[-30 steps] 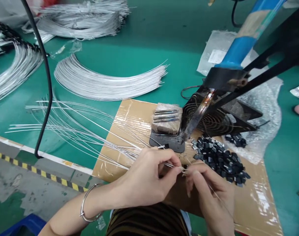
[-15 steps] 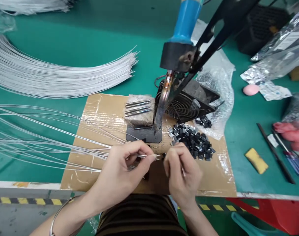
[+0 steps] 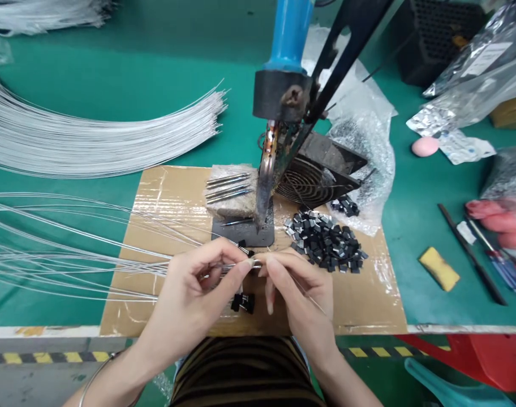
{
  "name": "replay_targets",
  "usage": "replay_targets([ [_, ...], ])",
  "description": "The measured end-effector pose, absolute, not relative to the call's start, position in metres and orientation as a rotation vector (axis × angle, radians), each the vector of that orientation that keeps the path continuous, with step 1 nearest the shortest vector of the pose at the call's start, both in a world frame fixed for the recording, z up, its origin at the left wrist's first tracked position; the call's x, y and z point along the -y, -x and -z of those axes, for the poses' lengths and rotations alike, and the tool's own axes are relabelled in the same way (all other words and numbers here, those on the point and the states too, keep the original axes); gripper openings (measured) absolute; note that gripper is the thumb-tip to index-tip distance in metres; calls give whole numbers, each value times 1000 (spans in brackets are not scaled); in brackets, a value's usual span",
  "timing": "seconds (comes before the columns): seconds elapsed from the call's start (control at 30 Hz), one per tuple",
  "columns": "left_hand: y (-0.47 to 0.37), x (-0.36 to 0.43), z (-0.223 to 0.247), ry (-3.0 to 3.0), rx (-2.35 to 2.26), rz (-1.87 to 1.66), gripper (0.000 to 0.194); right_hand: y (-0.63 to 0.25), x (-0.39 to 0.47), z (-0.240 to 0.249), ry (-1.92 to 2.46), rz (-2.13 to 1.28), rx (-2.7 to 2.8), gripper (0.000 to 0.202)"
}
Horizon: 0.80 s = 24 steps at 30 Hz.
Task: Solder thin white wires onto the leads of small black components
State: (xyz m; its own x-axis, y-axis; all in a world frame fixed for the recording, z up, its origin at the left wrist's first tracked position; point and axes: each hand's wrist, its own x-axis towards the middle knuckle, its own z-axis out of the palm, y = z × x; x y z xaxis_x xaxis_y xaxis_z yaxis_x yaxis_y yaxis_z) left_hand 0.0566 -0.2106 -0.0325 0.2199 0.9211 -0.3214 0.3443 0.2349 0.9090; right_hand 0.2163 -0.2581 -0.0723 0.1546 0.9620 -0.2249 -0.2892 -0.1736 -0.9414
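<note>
The iron (image 3: pixel 268 158) and black pieces (image 3: pixel 326 243) are blocking forward reach. Cardboard (image 3: pixel 368 302) is lying open beside the right hand (image 3: pixel 302 288).

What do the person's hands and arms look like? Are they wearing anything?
The left hand and right hand are bare, without gloves. No sleeves show on the forearms. A thin, silvery, rounded bracelet circles the left arm; none shows on the right.

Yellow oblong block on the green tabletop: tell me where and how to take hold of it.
Pinch the yellow oblong block across the middle of its long sides, probably best from above and the near left. It lies slantwise on the green tabletop, narrower across than along, and a thin black rod runs past its right.
</note>
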Motion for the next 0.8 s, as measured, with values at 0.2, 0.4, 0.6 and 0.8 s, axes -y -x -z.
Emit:
replay_targets([
  [0.2,-52,212,36,-1411,-1271,-658,14,-212,260,77,1127,-1433,655,14],
  [0.4,-52,215,37,-1425,-1271,-683,13,-209,260,76,1108,-1455,594,12],
  [0.6,-52,217,39,-1465,-1285,-669,16,-209,259,75,1115,-1471,573,11],
  [0.8,-51,214,36,-1494,-1273,-623,18,-213,258,76,1076,-1555,498,10],
])
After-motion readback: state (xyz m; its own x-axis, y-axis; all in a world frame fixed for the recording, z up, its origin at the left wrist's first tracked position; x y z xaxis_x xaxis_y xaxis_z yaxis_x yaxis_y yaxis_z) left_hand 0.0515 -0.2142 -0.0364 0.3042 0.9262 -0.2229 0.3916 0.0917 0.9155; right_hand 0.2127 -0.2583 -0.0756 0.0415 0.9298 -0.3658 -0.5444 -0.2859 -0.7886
